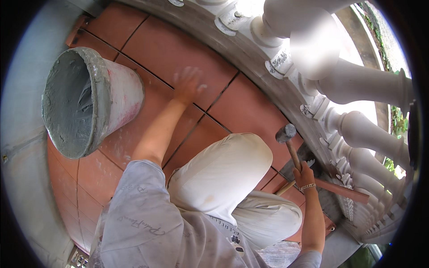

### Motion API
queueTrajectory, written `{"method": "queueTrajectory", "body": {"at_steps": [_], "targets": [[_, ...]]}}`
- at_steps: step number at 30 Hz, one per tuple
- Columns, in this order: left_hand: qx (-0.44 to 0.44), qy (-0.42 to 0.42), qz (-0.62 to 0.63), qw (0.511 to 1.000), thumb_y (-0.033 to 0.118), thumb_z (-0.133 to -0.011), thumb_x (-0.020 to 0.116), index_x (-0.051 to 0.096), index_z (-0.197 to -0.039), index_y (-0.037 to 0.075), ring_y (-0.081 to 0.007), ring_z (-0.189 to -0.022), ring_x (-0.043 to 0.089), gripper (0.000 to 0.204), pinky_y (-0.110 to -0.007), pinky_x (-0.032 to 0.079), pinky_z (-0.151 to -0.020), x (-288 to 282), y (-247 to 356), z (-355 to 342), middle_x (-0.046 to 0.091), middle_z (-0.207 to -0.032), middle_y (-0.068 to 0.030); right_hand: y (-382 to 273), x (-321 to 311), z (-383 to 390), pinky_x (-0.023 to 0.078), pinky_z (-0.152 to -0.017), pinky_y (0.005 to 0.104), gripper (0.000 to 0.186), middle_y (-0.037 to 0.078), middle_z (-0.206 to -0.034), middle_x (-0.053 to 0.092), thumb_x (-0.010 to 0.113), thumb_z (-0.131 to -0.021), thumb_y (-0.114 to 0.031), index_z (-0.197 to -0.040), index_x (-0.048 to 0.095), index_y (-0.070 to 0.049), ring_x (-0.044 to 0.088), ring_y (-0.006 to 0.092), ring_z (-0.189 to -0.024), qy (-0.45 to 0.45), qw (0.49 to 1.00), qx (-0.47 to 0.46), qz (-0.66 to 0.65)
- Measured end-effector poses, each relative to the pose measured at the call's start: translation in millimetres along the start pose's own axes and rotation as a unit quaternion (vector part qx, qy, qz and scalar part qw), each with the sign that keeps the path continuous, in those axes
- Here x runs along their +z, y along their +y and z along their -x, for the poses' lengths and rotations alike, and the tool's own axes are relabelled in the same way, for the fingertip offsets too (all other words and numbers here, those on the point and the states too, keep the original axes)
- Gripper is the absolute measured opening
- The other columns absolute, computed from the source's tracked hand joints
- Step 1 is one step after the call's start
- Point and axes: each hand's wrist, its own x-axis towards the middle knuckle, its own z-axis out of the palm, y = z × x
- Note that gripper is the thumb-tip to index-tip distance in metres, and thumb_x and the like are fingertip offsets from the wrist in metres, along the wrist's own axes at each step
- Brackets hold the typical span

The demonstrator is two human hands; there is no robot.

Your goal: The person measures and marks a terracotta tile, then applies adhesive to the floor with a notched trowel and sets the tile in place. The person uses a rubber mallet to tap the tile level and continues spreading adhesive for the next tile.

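My left hand (pixel 190 87) rests on or just over the terracotta floor tiles (pixel 178 49), its fingers apart and somewhat blurred, with pale residue on the tips. To its left stands a dirty bucket (pixel 118 96) with grey wet mortar (pixel 71 120) inside. My right hand (pixel 304 176) grips the wooden handle of a rubber mallet (pixel 286 133), held head up at the right beside my bent knees. Behind and below that hand lie a loose narrow tile piece (pixel 346 191) and another wooden handle (pixel 286 186), whose far end is hidden.
A white balustrade (pixel 357 129) with bulging balusters runs along the top and right, on a grey stone edge (pixel 290 98). A pale wall (pixel 24 147) bounds the left side. A bare dark patch (pixel 298 154) interrupts the tiling near the balustrade. My knees (pixel 223 169) occupy the centre.
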Motion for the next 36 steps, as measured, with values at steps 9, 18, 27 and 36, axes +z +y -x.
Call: {"method": "queueTrajectory", "body": {"at_steps": [9,18,27,36], "targets": [[-0.132,-0.288,0.024,0.948,0.051,-0.06,0.088,-0.005,-0.157,0.02,-0.0414,-0.148,-0.012,0.138,-0.074,0.016,-0.108,-26,90,-43,-0.015,-0.162,-0.0169,-79,-10,-60,0.05,-0.069,0.0482,0.069,0.021,-0.095,0.067,0.063,-0.089,-0.014,-0.151,0.033,-0.02,0.066,0.0408,-0.082,0.025,0.969,-0.212,-0.125],[-0.134,-0.302,0.011,0.944,0.05,-0.063,0.087,-0.005,-0.157,0.02,-0.0425,-0.148,-0.011,0.135,-0.073,0.018,-0.109,-30,93,-47,-0.013,-0.162,-0.0177,-126,59,-88,0.054,-0.063,0.0464,0.065,0.015,-0.083,0.064,0.061,-0.091,-0.029,-0.15,0.033,-0.036,0.066,0.0355,-0.07,0.002,0.971,-0.223,0.081],[-0.128,-0.281,0.011,0.951,0.048,-0.064,0.087,-0.001,-0.157,0.018,-0.0427,-0.148,-0.007,0.131,-0.072,0.019,-0.109,-28,92,-46,-0.011,-0.162,-0.018,-135,64,-83,0.054,-0.062,0.0462,0.065,0.016,-0.085,0.066,0.057,-0.093,-0.033,-0.151,0.028,-0.038,0.067,0.0341,-0.073,-0.041,0.968,-0.228,0.098],[0.023,-0.157,-0.039,0.986,0.044,-0.081,0.073,0.023,-0.154,0.016,-0.0301,-0.149,0.015,0.092,-0.065,0.024,-0.111,-8,85,10,0.017,-0.162,-0.007,-128,54,-93,0.053,-0.071,0.048,0.067,0.021,-0.089,0.066,0.061,-0.092,-0.029,-0.152,0.03,-0.031,0.067,0.039,-0.08,-0.025,0.972,-0.234,0.012]]}}
